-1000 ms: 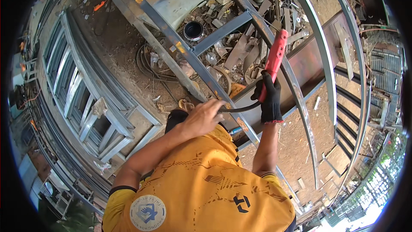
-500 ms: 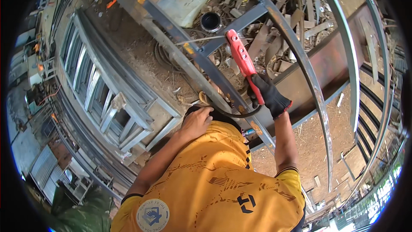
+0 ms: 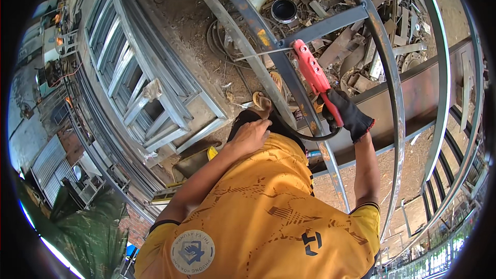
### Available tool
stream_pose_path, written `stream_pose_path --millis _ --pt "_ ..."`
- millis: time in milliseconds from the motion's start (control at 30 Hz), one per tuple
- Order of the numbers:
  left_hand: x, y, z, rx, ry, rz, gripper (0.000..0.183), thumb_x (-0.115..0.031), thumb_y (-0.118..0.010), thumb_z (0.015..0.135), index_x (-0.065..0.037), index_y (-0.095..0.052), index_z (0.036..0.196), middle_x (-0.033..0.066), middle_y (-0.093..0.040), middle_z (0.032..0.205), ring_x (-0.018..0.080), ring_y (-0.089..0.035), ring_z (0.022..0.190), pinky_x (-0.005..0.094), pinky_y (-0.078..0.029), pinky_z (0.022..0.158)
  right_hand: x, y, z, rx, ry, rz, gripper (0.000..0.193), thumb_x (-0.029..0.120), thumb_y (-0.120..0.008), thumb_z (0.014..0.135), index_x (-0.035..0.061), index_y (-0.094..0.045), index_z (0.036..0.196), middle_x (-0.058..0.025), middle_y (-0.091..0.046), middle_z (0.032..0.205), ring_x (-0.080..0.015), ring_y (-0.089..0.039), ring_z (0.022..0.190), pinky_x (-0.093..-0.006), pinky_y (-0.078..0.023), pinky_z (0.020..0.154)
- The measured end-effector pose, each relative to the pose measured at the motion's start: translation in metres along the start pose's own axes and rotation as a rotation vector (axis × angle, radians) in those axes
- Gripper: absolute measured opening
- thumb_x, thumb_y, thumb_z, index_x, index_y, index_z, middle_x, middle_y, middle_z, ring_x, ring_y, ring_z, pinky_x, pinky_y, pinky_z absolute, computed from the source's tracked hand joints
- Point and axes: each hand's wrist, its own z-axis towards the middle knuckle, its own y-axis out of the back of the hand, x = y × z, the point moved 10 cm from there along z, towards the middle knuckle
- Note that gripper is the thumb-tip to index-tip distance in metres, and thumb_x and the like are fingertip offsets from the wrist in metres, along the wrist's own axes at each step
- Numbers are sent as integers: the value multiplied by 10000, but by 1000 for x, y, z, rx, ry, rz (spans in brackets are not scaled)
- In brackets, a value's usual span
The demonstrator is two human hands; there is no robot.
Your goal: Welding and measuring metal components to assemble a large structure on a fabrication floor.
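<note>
My right hand (image 3: 350,115), in a dark glove with a red cuff edge, is closed round the lower handle of a red welding electrode holder (image 3: 312,71). A thin electrode (image 3: 261,53) sticks out leftward from the holder's head, passing over a rusty steel bar (image 3: 274,46) of the curved frame. I cannot tell whether it touches the bar. From the handle's bottom a black cable (image 3: 307,137) loops left toward my lap. My bare left hand (image 3: 251,135) lies flat on my dark trousers at the lap, fingers stretched and holding nothing.
A crossbar (image 3: 330,24) joins the frame's bars. Beyond it are a dark round can (image 3: 284,10) and scattered metal scrap (image 3: 341,46). A wide steel beam (image 3: 413,85) runs under the frame. Stacked grey metal frames (image 3: 121,57) lie at left; curved bars (image 3: 442,72) stand at right.
The view has shifted, so the frame, holder and hands appear farther right. My right hand still grips the holder with the electrode over the bar; my left hand stays on my lap.
</note>
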Motion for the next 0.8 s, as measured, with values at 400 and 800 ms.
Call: stream_pose_path --millis 400,800 --pt "-52 6 9 -10 -298 -118 239 -113 -571 873 15 -599 1073 227 -638 988 418 -627 938 487 -504 837 -3 -68 -57 32 224 351 331 277 -752 754 30 -579 890 -57 -593 673 -156 -593 537 -261 -495 497" --pt "-126 -66 41 -28 -697 -110 337 -68 -581 769 -17 -592 1102 170 -521 1245 335 -481 1183 428 -404 1001 -25 -82 -115 -756 515 -7 213 146 -717 809 5 -570 873 -48 -627 678 -95 -577 588 -264 -476 524"
